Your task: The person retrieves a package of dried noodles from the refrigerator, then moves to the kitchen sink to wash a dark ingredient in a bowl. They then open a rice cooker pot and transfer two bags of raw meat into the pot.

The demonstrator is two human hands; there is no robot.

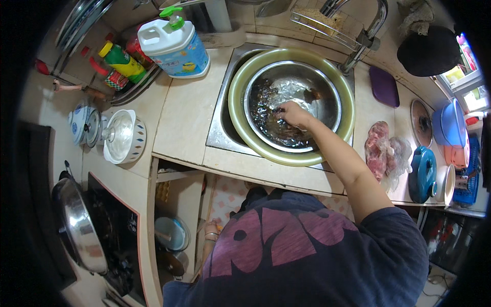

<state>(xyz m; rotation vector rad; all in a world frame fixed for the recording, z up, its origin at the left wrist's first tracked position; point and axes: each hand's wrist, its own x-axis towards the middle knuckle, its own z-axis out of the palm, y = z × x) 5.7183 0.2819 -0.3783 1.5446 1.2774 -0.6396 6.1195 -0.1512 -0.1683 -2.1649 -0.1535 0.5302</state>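
A stainless steel bowl [327,100] of water sits inside a larger olive-green plastic basin [348,103], which rests over the metal sink [218,134]. Small dark, glossy pieces [261,111] lie in the water, mostly along the bowl's left and near side; what they are is unclear. My right hand [294,114] reaches into the bowl, its fingers curled around some of these pieces. A brown piece [313,94] shows towards the back of the bowl. Low beside my body hangs my left hand [211,228], a bracelet at its wrist; its fingers are too small and partly hidden to read.
A chrome faucet [350,63] rises behind the basin. Right of it lie bagged raw meat [377,147], a purple board [384,86] and a teal lidded pot [422,174]. On the left stand a detergent jug [178,55], a white casserole [132,142] and a steel wok [80,226].
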